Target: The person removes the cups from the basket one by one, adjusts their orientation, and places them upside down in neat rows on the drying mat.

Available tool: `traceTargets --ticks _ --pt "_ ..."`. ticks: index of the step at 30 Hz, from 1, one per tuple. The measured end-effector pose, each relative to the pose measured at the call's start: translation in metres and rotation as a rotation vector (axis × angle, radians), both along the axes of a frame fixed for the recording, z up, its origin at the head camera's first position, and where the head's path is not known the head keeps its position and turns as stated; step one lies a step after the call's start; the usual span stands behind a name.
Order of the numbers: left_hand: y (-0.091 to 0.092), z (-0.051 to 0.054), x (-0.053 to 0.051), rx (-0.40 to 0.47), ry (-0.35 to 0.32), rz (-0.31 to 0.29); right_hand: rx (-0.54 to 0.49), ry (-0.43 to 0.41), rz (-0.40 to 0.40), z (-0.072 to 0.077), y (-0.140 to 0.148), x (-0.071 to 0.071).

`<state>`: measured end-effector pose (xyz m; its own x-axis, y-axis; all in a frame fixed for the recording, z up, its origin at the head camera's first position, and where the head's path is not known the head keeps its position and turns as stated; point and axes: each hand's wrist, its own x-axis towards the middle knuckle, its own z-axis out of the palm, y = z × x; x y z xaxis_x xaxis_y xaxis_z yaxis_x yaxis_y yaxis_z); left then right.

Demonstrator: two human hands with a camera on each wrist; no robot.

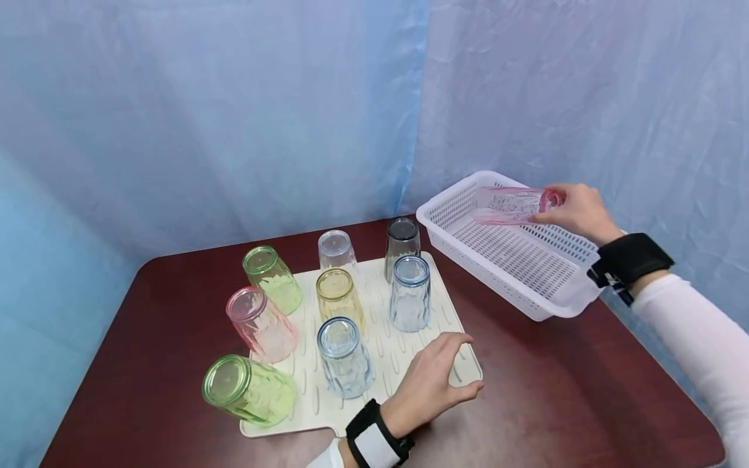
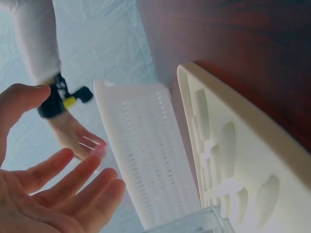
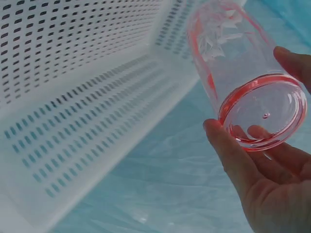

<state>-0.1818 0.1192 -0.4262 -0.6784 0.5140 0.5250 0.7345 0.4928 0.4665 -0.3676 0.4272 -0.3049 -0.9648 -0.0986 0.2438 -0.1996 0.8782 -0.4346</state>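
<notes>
My right hand grips a pink glass around its base, tilted on its side with the mouth pointing left over the white plastic basket. Fingers and thumb wrap the base rim in the right wrist view. My left hand hovers over the front right of the cream drying mat, thumb and fingers spread apart with nothing between them. Nearest to it stand a blue glass on its left and another blue glass behind it, both upside down.
More upturned glasses stand on the mat: green, pink, a second green, yellow, clear and dark grey. A dark red-brown table lies beneath. Blue cloth hangs behind.
</notes>
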Motion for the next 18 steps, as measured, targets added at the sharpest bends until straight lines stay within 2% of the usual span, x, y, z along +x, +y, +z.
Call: traceTargets --ticks 5,9,13,18 --pt "0.004 0.006 -0.001 0.028 0.013 0.030 0.018 0.011 0.032 0.030 -0.005 0.050" --pt "0.009 0.013 -0.003 0.082 0.017 0.054 0.042 0.062 0.073 0.045 -0.014 0.090" --pt "0.015 0.020 -0.006 0.150 0.051 0.084 0.108 0.114 0.134 0.050 -0.026 0.125" --pt "0.022 0.026 -0.009 0.200 0.090 0.111 0.152 0.190 0.229 0.046 -0.042 0.152"
